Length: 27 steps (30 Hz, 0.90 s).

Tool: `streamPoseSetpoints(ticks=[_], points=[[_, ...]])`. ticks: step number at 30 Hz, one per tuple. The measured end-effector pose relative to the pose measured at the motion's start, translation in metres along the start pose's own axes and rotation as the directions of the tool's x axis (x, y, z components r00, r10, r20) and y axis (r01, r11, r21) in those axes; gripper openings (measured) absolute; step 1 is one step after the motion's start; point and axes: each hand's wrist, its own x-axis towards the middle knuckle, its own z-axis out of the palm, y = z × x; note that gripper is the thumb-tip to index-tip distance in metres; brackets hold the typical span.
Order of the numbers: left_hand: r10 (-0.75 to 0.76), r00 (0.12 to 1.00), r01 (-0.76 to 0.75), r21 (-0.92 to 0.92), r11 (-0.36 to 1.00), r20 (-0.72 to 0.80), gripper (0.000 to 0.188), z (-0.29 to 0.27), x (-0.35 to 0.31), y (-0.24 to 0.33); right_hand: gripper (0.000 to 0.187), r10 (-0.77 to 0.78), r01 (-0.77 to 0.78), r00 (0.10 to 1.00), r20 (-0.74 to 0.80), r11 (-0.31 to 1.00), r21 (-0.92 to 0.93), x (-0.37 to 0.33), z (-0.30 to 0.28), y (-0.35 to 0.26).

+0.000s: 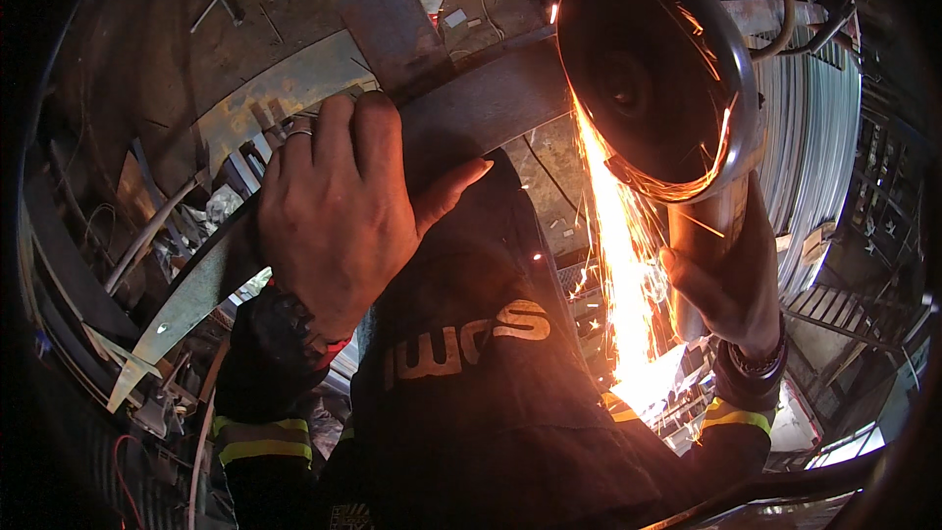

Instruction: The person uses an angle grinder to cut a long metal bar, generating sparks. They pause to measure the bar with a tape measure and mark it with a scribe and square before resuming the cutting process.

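My right hand (736, 280) is wrapped around the body of an angle grinder (708, 221), its round guard and dark disc (623, 88) turned toward me. At the disc's left edge is the end of a flat steel bar (481, 98), and a bright stream of sparks (613, 265) pours down from there. My left hand (339, 191), with a ring on one finger, lies over the bar, fingers curled over its far edge and thumb along the near side. A pale strip with a small hole (182, 319) emerges beneath my left wrist; the hand hides whether it joins the bar.
A wide steel plate (378, 10) stretches away beyond my left hand, with a curved metal piece (285, 88) beside it. Stacked long metal profiles (824, 147) stand at the right. Scrap strips (147, 236) lie at the left. Sparks fall close to my right sleeve (736, 417).
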Motion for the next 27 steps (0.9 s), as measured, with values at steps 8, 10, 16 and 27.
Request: streamPoseSetpoints(ticks=[8, 10, 16, 27], points=[[-0.005, 1.000, 0.005, 0.004, 1.000, -0.011, 0.067, -0.001, -0.001, 0.000, 0.087, 0.003, -0.003, 1.000, 0.026, 1.000, -0.007, 0.006, -0.001, 0.000], [0.000, 1.000, 0.000, 0.003, 1.000, -0.013, 0.067, 0.001, -0.001, 0.000, 0.087, -0.008, 0.009, 1.000, 0.027, 0.999, -0.032, 0.009, -0.001, 0.000], [0.004, 1.000, -0.003, 0.015, 1.000, -0.017, 0.066, 0.000, 0.000, 0.001, 0.080, -0.112, 0.107, 0.993, -0.049, 0.990, -0.090, 0.011, 0.001, 0.006], [0.020, 1.000, -0.020, 0.066, 0.998, 0.004, 0.068, 0.000, 0.000, 0.001, 0.071, 0.044, -0.043, 0.999, 0.003, 0.992, -0.122, -0.018, -0.003, 0.000]])
